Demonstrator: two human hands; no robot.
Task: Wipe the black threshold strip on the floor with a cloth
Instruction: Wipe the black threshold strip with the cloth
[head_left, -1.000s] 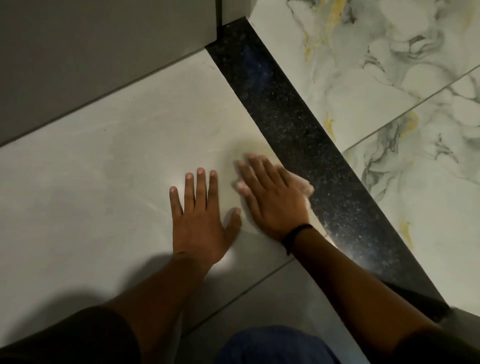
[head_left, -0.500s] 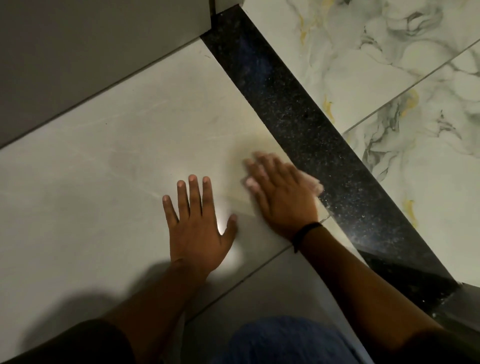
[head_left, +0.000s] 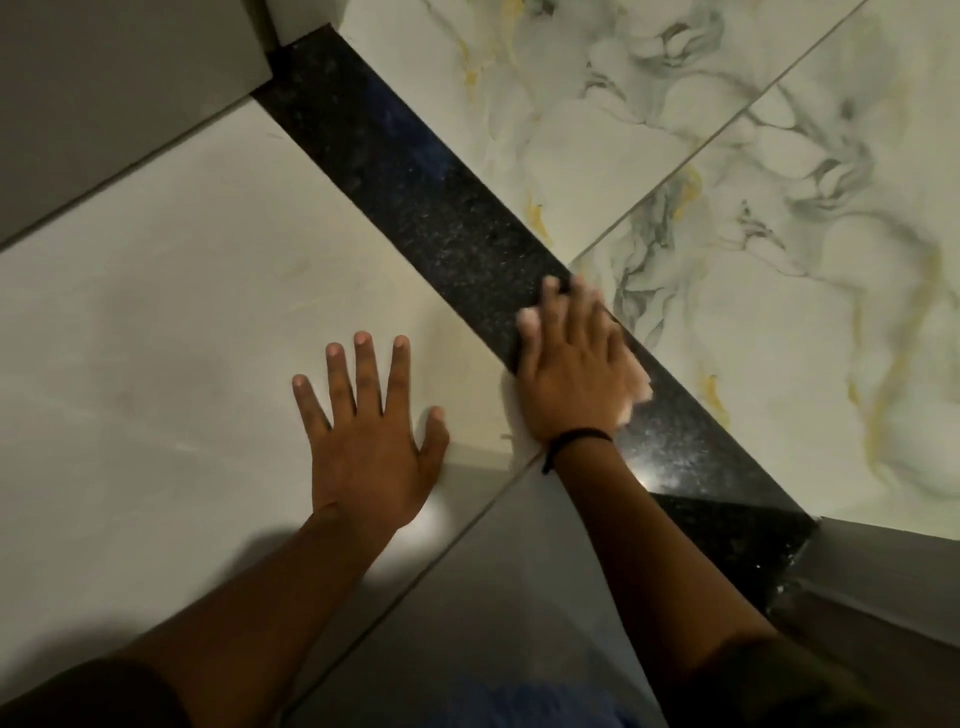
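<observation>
The black speckled threshold strip (head_left: 410, 171) runs diagonally across the floor from the upper left to the lower right. My right hand (head_left: 569, 369) lies flat across the strip near its middle, pressing a pale cloth (head_left: 636, 382) onto it; the cloth shows only at the hand's right edge and near the wrist, the rest is hidden under the palm. The fingers are blurred. A black band circles that wrist. My left hand (head_left: 366, 436) rests flat with fingers spread on the plain cream tile to the left of the strip, holding nothing.
Plain cream tiles (head_left: 156, 332) lie left of the strip, veined grey-and-yellow marble tiles (head_left: 779, 260) right of it. A grey wall or door face (head_left: 104, 93) stands at the upper left. A grey door frame base (head_left: 883, 587) meets the strip's lower end.
My right hand has slid with the cloth from the cream tile rightward onto the black strip. My left hand has stayed planted on the tile.
</observation>
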